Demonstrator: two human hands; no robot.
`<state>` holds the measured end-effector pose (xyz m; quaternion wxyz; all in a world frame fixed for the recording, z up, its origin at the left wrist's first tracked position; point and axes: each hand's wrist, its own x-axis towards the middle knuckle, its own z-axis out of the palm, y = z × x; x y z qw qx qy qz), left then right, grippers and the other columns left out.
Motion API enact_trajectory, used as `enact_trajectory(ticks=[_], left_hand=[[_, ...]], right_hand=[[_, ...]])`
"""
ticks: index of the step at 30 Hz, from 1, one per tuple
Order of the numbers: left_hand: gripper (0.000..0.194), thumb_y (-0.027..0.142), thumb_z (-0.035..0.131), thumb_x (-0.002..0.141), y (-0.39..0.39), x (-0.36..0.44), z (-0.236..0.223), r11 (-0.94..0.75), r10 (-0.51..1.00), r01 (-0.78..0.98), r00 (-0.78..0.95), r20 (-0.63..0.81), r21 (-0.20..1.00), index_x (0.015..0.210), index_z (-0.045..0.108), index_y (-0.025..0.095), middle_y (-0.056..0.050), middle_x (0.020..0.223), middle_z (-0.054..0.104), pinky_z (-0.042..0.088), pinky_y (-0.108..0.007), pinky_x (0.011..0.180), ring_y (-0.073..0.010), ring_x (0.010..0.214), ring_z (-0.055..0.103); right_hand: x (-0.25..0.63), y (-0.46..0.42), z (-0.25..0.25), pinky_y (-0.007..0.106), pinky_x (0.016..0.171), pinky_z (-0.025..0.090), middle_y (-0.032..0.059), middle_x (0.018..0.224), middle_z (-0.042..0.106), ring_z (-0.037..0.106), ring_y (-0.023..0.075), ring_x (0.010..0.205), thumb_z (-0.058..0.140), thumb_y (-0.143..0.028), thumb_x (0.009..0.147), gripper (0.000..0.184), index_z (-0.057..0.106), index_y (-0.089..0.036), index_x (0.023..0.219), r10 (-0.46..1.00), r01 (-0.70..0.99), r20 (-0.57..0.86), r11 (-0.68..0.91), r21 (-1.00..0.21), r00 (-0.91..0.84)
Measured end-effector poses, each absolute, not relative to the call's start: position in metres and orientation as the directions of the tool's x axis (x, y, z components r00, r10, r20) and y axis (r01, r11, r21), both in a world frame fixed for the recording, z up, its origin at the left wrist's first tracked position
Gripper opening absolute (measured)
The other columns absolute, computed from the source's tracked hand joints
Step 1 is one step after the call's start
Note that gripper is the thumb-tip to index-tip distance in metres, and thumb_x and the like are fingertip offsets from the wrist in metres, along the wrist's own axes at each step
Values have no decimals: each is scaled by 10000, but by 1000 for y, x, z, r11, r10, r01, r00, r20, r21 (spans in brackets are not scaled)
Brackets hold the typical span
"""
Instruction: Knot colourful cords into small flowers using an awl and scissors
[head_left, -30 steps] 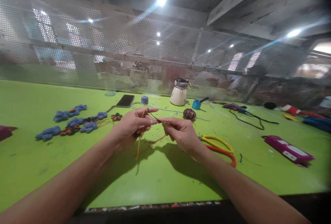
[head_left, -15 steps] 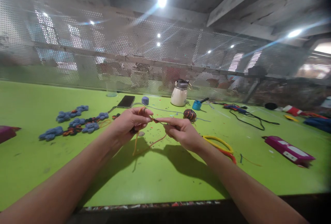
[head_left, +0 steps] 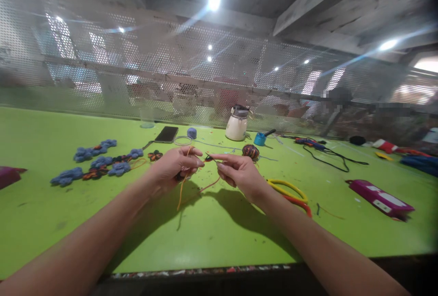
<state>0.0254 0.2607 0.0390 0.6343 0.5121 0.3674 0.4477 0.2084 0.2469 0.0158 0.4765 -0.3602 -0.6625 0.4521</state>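
Observation:
My left hand point(head_left: 178, 165) is closed on orange yarn point(head_left: 182, 192), which crosses the fingers and hangs toward the table. A small dark crochet piece shows partly at its fingertips; most of it is hidden. My right hand point(head_left: 241, 173) pinches a thin crochet hook point(head_left: 212, 158) whose tip points at the left fingertips. A reddish strand point(head_left: 210, 184) slants down between the hands. Just behind the right hand sits a multicoloured yarn ball point(head_left: 251, 151). Left of the left hand lie blue crocheted flowers point(head_left: 101, 162) and a dark orange-and-black flower point(head_left: 155, 155).
Across the green table point(head_left: 164, 246) stand a white jug point(head_left: 236, 125), a blue pot point(head_left: 260, 139), a phone point(head_left: 166, 134) and a small blue yarn ball point(head_left: 192, 132). Yellow handles point(head_left: 289, 187) lie beside my right forearm. A purple box point(head_left: 379, 198) is farther right. Perforated mesh point(head_left: 191, 77) borders the back.
The hook has come up and away from the left fingertips, its tip now more visible. My left hand has shifted slightly and turned; the orange strand moved a little right.

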Motion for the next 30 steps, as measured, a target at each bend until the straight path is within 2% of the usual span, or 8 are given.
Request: enact_trajectory(ticks=[5, 13, 20, 25, 30], left_hand=[[473, 8, 642, 558, 262, 27, 34, 26, 942, -171, 334, 33, 985, 1011, 545, 106, 39, 539, 561, 194, -173, 390, -24, 361, 337], [466, 76, 614, 591, 265, 30, 26, -64, 942, -8, 330, 63, 998, 1056, 585, 92, 35, 570, 529, 217, -198, 400, -53, 416, 389], [681, 50, 591, 585, 260, 32, 29, -85, 927, 7, 367, 76, 996, 1251, 481, 140, 50, 575, 519, 220, -208, 395, -73, 437, 396], [580, 48, 585, 573, 260, 32, 29, -74, 925, -18, 371, 75, 997, 1145, 561, 144, 45, 587, 516, 177, -209, 392, -56, 420, 369], [289, 68, 591, 563, 264, 31, 24, -4, 926, 17, 378, -3, 1000, 848, 616, 101, 22, 565, 522, 157, -212, 406, -36, 398, 320]], right_hand=[[206, 246, 15, 205, 383, 213, -55, 485, 446, 294, 45, 384, 605, -286, 727, 445, 655, -72, 1114, 927, 74, 285, 310, -948, -245], [204, 247, 11, 205, 388, 201, -52, 482, 457, 301, 42, 382, 591, -265, 732, 426, 662, -66, 1101, 946, 116, 252, 279, -953, -203], [204, 246, 12, 206, 407, 213, -57, 485, 450, 298, 53, 405, 582, -257, 762, 453, 617, -99, 1185, 926, 151, 298, 337, -929, -233], [205, 247, 12, 222, 422, 212, -44, 492, 449, 298, 56, 409, 580, -243, 745, 393, 676, -88, 1093, 928, 138, 304, 338, -931, -216], [203, 245, 13, 218, 420, 186, -53, 473, 419, 276, 52, 417, 584, -222, 728, 384, 687, -91, 1075, 939, 114, 262, 292, -950, -224]])
